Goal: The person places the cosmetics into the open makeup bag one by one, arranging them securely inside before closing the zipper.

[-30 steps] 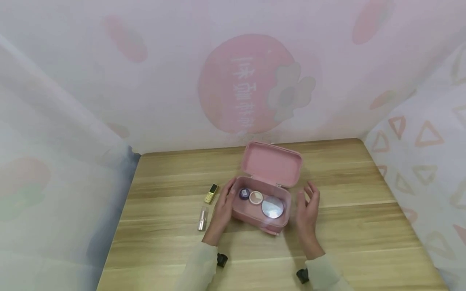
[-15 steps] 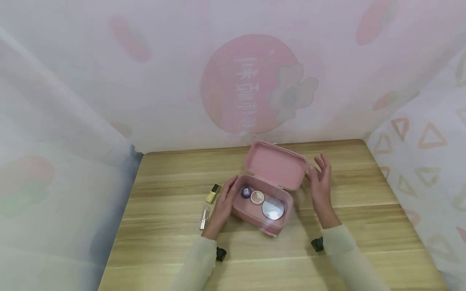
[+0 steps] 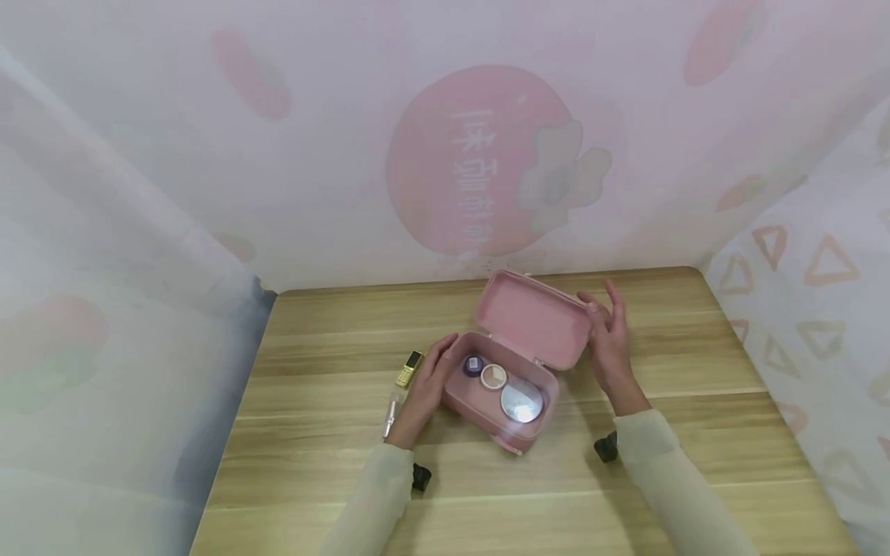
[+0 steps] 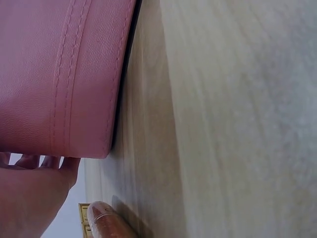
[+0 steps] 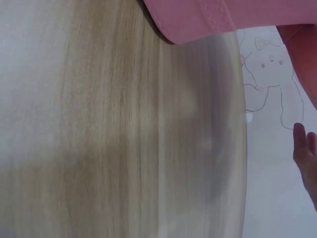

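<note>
A pink makeup case [image 3: 480,405] stands on the table in the head view, its lid [image 3: 534,318] tipped back. Inside lie a small dark blue jar [image 3: 473,365], a round pale-rimmed compact [image 3: 494,377] and a larger round mirror-like disc [image 3: 521,401]. My left hand [image 3: 426,390] rests along the case's left wall; its fingers reach behind the end of the case in the left wrist view. At the lid's right edge, my right hand [image 3: 610,347] touches with thumb and a finger, while another finger points away. Whether it pinches the edge is hard to make out.
Left of the case lie a gold phone-like item [image 3: 409,369] with a dark screen and a slim clear-capped lipstick tube [image 3: 392,413], close to my left wrist. The wooden table [image 3: 313,463] ends at a pale printed curtain [image 3: 334,193] behind and at both sides.
My right hand has moved from beside the case's right wall up to the right edge of the lid. The case has turned slightly clockwise. My left hand has stayed at the left wall.
</note>
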### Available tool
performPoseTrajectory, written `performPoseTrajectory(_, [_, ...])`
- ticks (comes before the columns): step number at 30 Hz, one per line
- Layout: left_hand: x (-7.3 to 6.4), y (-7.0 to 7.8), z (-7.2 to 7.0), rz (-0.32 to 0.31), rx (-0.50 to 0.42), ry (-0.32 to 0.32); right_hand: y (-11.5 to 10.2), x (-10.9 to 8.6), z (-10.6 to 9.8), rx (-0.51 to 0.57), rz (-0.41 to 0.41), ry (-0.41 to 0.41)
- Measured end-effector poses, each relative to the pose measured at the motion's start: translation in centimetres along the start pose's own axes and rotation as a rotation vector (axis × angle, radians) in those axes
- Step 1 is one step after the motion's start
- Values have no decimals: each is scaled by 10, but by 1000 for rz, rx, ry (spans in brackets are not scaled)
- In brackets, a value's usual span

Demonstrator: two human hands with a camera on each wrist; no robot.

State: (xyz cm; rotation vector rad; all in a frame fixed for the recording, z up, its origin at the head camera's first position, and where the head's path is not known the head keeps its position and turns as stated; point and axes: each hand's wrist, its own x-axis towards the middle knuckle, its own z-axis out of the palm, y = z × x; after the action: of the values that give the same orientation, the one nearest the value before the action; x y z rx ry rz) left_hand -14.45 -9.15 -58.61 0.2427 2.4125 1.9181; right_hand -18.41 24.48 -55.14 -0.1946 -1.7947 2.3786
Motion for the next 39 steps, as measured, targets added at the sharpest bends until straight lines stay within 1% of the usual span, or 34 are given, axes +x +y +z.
performPoseTrajectory(1, [0, 0, 0, 4, 0, 0, 1, 1, 1, 18, 4, -9])
performPoseTrajectory(4, [2, 1, 1, -29, -11, -5, 2, 2, 3, 43, 16, -29])
performPoseTrajectory(5, [2, 1, 1, -41, -35, -9, 3, 2, 3, 51, 17, -30])
performPoseTrajectory(9, [3, 0, 1, -82, -50, -8, 5, 3, 5, 79, 30, -21])
performPoseTrajectory(12, [4, 0, 0, -94, -53, -4, 5, 3, 5, 104, 43, -23])
performPoseTrajectory(16, [6, 0, 0, -87, -57, 5, 4, 1, 6, 111, 65, -39])
performPoseTrajectory(21, [7, 2, -1, -102, -37, 26, 2, -2, 7, 126, 88, -51])
performPoseTrajectory(24, [6, 4, -1, -122, -32, 49, 2, -5, 7, 139, 88, -45])
performPoseTrajectory(29, [9, 3, -1, -159, -10, 95, 1, -10, 6, 182, 92, -40])
performPoseTrajectory(32, [11, 3, -5, -162, 0, 106, 0, -13, 8, 203, 83, -33])
performPoseTrajectory(34, [11, 3, -11, -156, 2, 104, 0, -15, 9, 217, 68, -27])
performPoseTrajectory(36, [11, 3, -19, -145, -15, 99, -1, -17, 10, 228, 58, -26])
performPoseTrajectory(39, [11, 1, -33, -151, -25, 94, -1, -20, 10, 241, 54, -10])
